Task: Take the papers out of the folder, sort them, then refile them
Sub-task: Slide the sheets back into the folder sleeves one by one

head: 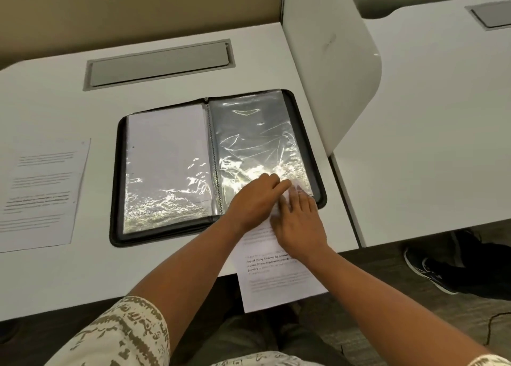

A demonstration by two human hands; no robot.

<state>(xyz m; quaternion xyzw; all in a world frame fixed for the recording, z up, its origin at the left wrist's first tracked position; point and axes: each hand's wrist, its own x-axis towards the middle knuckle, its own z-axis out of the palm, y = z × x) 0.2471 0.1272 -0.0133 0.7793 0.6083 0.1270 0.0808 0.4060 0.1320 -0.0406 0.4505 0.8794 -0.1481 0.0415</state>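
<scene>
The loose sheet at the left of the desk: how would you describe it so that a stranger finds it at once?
Start from the white desk and the open black folder in its middle. Left of the folder, apart from it, a single printed sheet lies flat. Unlike the sheet under the hands at the desk's front edge, nobody touches it, and no plastic sleeve covers it.

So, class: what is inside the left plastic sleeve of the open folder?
The left sleeve of the folder holds a white sheet showing no readable print. Glare hides its lower part; any sheets behind it are covered.
</scene>
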